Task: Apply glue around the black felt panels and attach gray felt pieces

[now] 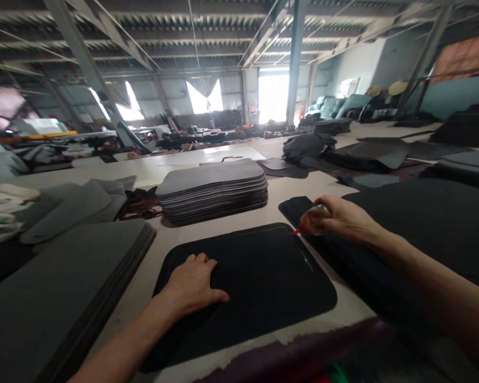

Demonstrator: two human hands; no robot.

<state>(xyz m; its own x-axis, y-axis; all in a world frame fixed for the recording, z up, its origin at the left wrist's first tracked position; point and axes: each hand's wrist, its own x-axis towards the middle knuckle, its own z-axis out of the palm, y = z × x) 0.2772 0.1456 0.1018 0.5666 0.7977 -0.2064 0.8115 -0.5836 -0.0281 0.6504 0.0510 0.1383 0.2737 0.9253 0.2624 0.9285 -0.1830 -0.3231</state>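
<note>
A black rounded panel [259, 276] lies flat on the table in front of me. My left hand [191, 284] rests palm down on its left part, fingers curled at the far edge. My right hand [337, 218] is closed around a small bottle with a red nozzle [296, 232]; the tip points down at the panel's right edge, where a thin shiny line runs along the border.
A stack of grey panels [213, 191] stands behind the black one. Another grey stack [59, 298] lies at the left, with loose grey pieces [75, 205] beyond it. Black sheets [423, 229] cover the table at the right. Farther tables carry dark material.
</note>
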